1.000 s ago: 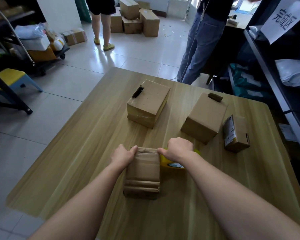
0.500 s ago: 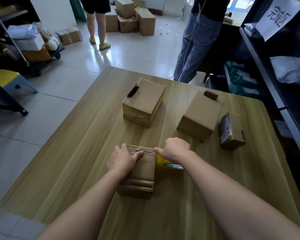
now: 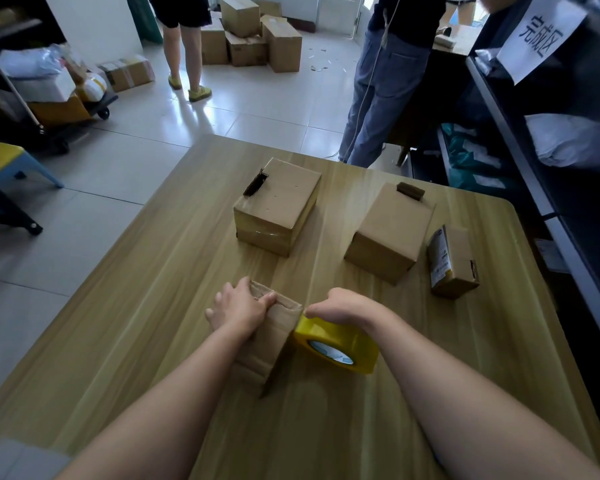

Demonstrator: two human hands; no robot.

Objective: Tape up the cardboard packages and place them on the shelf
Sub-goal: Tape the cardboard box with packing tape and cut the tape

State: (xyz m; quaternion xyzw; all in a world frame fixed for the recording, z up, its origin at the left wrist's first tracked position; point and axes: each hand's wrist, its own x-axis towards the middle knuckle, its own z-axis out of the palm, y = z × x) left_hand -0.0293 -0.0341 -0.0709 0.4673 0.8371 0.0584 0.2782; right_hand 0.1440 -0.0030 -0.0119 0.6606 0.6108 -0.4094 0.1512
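- the left hand (image 3: pixel 238 306) holds the small cardboard package (image 3: pixel 271 336) at the near middle of the wooden table (image 3: pixel 153 323), thumb laid over the far top edge and fingers down the left side.
- the package stands on the tabletop, its top flaps creased and wrinkled.
- the right hand (image 3: pixel 340 306) is curled over a yellow tape roll (image 3: pixel 336 344), gripping it from above; the roll is tilted and touches the package's right side near the top corner.
- the two hands are apart, with the package's top between them.
- farther back on the table sit a medium box (image 3: pixel 279 202) with a dark strip at its far edge, a tan box (image 3: pixel 390 233) to its right with a dark tab on top, and a small labelled box (image 3: pixel 452 263) just beside that.
- a dark shelf (image 3: pixel 568 237) runs along the right side of the table, with a white sign (image 3: pixel 537 39) bearing characters above it.
- two people stand beyond the table, near a stack of boxes (image 3: pixel 253 36) on the tiled floor.
- a loaded cart (image 3: pixel 59 95) is at the left.
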